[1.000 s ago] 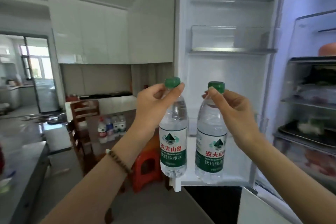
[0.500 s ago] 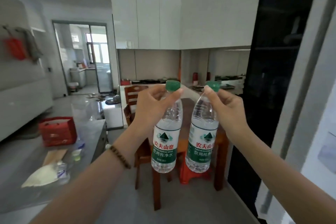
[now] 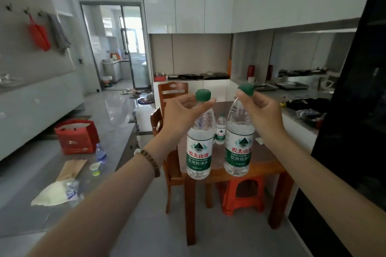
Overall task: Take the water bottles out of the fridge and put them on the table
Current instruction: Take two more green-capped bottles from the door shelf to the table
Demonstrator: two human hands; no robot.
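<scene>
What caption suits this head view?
Left hand and right hand carry two water bottles toward a wooden table.

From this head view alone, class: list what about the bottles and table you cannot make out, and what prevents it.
- Wooden table: its middle is hidden by the held bottles.
- Small bottle on the table: partly hidden between the left bottle and right bottle.
- Fridge: outside the frame.

Bright daylight from far window [image 3: 133, 35]; floor glare; edges warped, soft.

Head view faces table [image 3: 261, 165], perhaps near.
</scene>
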